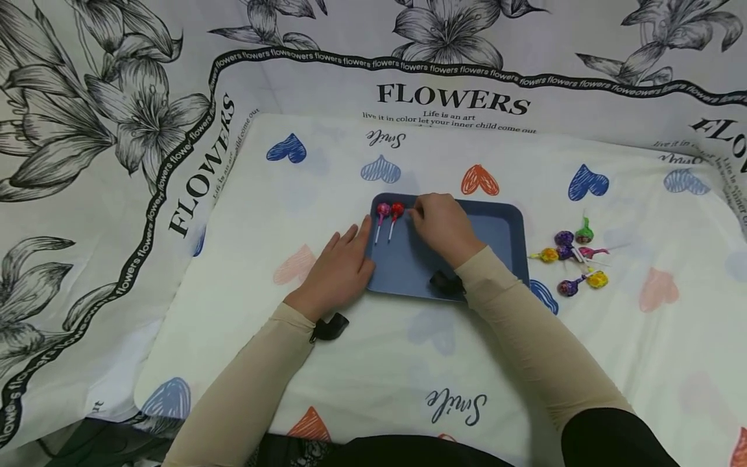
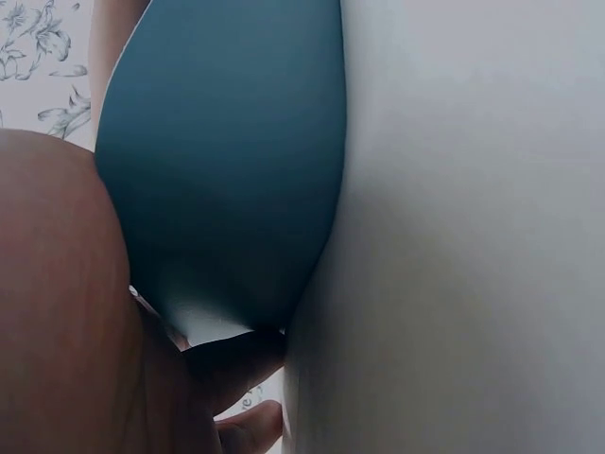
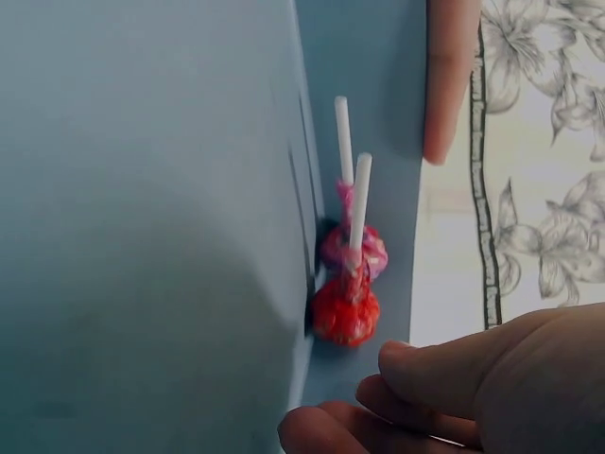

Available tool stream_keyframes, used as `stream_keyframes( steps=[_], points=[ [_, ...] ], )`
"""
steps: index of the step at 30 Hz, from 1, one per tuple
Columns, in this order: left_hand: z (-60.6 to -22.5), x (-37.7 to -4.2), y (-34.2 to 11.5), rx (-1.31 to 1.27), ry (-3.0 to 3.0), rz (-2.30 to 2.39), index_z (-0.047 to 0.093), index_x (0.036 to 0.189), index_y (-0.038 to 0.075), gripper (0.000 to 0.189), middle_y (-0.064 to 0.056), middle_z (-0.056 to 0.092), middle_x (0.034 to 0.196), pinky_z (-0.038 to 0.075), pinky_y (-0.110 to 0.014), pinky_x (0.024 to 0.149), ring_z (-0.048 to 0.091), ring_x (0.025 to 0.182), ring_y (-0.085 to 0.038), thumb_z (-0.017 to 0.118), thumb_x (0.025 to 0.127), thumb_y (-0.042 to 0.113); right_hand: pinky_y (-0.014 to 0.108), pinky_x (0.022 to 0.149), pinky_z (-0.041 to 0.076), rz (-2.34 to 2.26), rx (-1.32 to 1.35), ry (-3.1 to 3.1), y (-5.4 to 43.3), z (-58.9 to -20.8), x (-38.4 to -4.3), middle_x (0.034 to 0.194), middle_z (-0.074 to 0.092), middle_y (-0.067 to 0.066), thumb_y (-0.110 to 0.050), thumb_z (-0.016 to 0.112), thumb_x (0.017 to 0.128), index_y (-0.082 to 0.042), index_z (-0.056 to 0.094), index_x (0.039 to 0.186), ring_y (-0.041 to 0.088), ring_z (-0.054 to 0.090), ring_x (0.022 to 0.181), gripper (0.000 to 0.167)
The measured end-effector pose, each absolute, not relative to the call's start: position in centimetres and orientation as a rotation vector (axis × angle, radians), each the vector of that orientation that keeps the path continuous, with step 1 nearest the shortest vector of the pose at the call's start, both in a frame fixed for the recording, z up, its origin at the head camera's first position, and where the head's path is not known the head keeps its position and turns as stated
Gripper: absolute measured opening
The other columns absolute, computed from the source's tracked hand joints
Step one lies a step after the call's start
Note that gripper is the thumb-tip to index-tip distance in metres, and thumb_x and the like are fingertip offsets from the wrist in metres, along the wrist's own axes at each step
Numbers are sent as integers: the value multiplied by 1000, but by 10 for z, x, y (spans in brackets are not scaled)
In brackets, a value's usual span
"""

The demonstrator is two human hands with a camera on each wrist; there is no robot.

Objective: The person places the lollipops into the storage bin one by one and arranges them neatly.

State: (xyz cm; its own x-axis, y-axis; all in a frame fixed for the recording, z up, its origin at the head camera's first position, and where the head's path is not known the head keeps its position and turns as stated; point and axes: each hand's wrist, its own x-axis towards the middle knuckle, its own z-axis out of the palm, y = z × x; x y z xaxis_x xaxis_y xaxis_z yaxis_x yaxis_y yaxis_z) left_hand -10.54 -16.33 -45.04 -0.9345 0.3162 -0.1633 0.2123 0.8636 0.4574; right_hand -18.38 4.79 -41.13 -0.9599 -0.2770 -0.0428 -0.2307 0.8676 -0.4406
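A blue-grey tray [image 1: 403, 272] lies on the table in front of the person. Inside its far left corner are two lollipops side by side: a pink one [image 1: 382, 209] and a red one [image 1: 397, 209], their white sticks toward the person. Just right of the red lollipop is the right hand [image 1: 446, 227], over the tray's far rim. In the right wrist view its loosely bent thumb and fingers [image 3: 416, 369] are close to the red candy, with nothing seen between them. With fingers extended, the left hand [image 1: 341, 266] rests along the tray's left edge.
To the right of the tray is a loose pile of several wrapped lollipops, among them a green one [image 1: 583, 233], a yellow one [image 1: 598, 279] and a purple one [image 1: 568, 287]. A white cloth [image 1: 327, 395] printed with hearts and flowers covers the table.
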Motion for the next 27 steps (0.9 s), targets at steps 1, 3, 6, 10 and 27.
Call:
stream_keyframes(
  steps=[1, 3, 6, 10, 27],
  points=[
    [-451, -104, -163, 401, 2798, 649, 6, 170, 12, 73, -6, 23, 174, 9, -49, 131, 17, 162, -26, 37, 107, 31, 38, 63, 50, -670, -392, 2930, 50, -412, -183, 84, 73, 11, -21, 63, 105, -2, 77, 96, 22, 62, 69, 25],
    [-451, -103, -162, 396, 2786, 655, 6, 170, 11, 73, -5, 22, 174, 9, -49, 132, 17, 162, -26, 37, 107, 31, 37, 63, 50, -680, -379, 2926, 55, -413, -181, 86, 74, 10, -21, 64, 105, -3, 78, 96, 22, 62, 70, 25],
    [-451, -102, -161, 399, 2787, 663, 6, 170, 11, 73, -5, 20, 175, 8, -49, 132, 16, 162, -26, 36, 106, 30, 38, 64, 51, -707, -376, 2943, 63, -413, -180, 87, 75, 10, -21, 65, 104, -3, 79, 97, 22, 64, 71, 24],
    [-452, -103, -162, 410, 2810, 659, 5, 170, 12, 74, -4, 19, 175, 9, -49, 131, 16, 163, -26, 35, 105, 30, 40, 68, 53, -749, -371, 2956, 72, -411, -180, 89, 76, 12, -20, 67, 102, -2, 80, 97, 23, 65, 73, 23],
    [-450, -102, -159, 407, 2815, 680, 2, 170, 14, 76, -10, 26, 173, 9, -50, 131, 18, 162, -29, 37, 105, 29, 46, 79, 58, -767, -290, 2981, 117, -399, -171, 113, 77, 16, -26, 70, 101, 0, 78, 115, 27, 72, 90, 31]
  ],
)
